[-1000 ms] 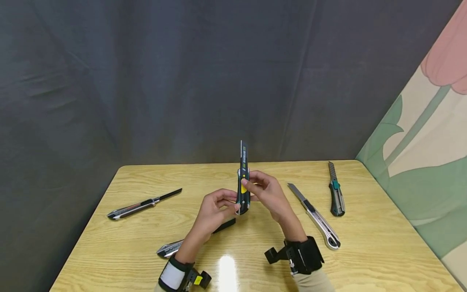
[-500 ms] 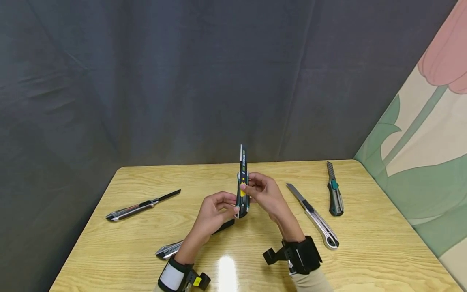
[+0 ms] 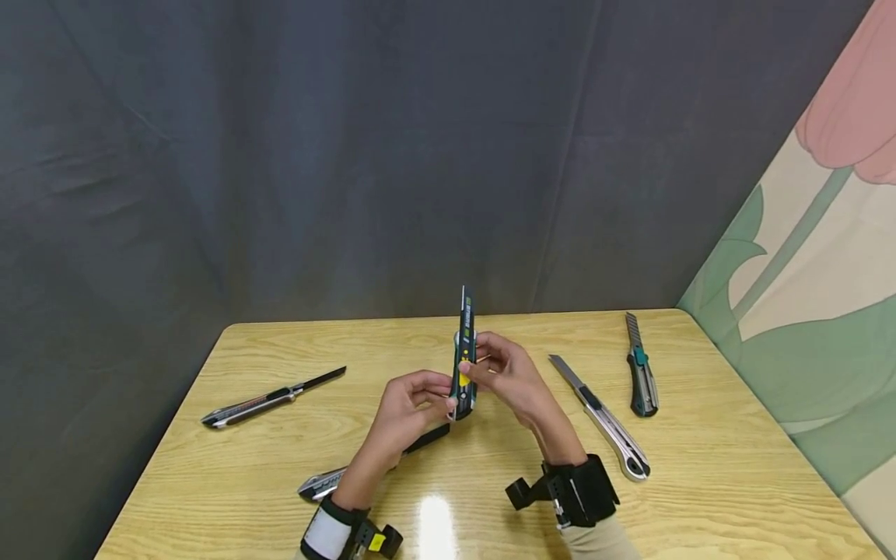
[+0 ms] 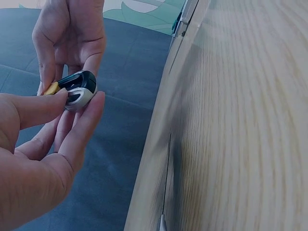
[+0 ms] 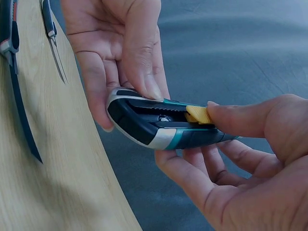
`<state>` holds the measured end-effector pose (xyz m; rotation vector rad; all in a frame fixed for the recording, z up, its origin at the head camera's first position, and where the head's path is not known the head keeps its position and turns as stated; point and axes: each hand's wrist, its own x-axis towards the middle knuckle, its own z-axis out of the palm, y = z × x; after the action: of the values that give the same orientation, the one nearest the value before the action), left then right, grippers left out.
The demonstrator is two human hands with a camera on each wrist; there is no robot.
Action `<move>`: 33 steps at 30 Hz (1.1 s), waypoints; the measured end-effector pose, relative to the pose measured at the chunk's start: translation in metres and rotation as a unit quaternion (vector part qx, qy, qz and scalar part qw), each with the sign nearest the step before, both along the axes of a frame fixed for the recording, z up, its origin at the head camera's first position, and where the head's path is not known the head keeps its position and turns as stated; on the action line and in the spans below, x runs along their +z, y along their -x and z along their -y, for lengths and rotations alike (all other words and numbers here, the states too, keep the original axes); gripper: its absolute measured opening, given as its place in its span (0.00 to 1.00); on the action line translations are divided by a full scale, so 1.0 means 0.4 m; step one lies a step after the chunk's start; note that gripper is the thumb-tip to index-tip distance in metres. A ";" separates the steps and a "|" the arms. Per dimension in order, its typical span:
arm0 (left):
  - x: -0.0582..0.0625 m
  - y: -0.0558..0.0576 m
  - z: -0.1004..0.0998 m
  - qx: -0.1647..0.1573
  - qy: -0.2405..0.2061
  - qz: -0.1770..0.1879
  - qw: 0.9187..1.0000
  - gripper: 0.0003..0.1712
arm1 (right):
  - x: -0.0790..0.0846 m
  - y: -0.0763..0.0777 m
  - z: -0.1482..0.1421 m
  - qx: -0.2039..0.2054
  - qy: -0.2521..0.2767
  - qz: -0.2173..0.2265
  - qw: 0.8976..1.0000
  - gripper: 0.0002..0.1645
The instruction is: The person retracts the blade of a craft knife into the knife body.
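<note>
A utility knife (image 3: 467,342) stands nearly upright above the table, its dark printed blade pointing up and away. Its handle (image 5: 192,137) is black, teal and white. My left hand (image 3: 409,406) pinches the butt end between thumb and fingers. Higher up, my right hand (image 3: 512,378) grips the handle, with its thumb pressing the yellow slider (image 5: 198,114). Beneath my left wrist lies a silver-and-black utility knife (image 3: 428,438), its middle hidden by the wrist in the head view.
Another black-bladed utility knife (image 3: 255,406) lies at the table's left. To the right are a silver utility knife (image 3: 610,426) and a black-and-teal one (image 3: 640,373), blades out. The wooden table (image 3: 721,467) meets a dark curtain (image 3: 392,155) behind.
The held knife sits slightly lower in view. My right thumb and the yellow slider have moved down the handle a little, and slightly less blade sticks out. The knives on the table stay put.
</note>
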<state>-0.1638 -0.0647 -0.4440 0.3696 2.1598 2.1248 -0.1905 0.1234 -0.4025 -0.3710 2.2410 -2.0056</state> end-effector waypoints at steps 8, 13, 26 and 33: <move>0.002 -0.005 0.002 0.001 0.000 0.005 1.000 0.14 | -0.004 -0.002 -0.002 0.014 0.014 0.001 1.000 0.19; 0.001 -0.006 0.003 -0.001 -0.005 0.013 1.000 0.15 | -0.002 -0.002 -0.003 0.022 0.019 0.001 1.000 0.19; -0.010 0.001 0.003 0.001 -0.021 0.027 0.999 0.13 | -0.008 -0.006 -0.001 0.032 0.001 -0.006 0.999 0.25; -0.012 0.002 0.002 -0.004 -0.038 0.032 0.999 0.14 | -0.004 -0.007 -0.002 0.049 -0.016 -0.016 0.999 0.28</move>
<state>-0.1646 -0.0653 -0.4488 0.3124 2.0456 2.1866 -0.1877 0.1241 -0.4039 -0.5020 2.2249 -1.9271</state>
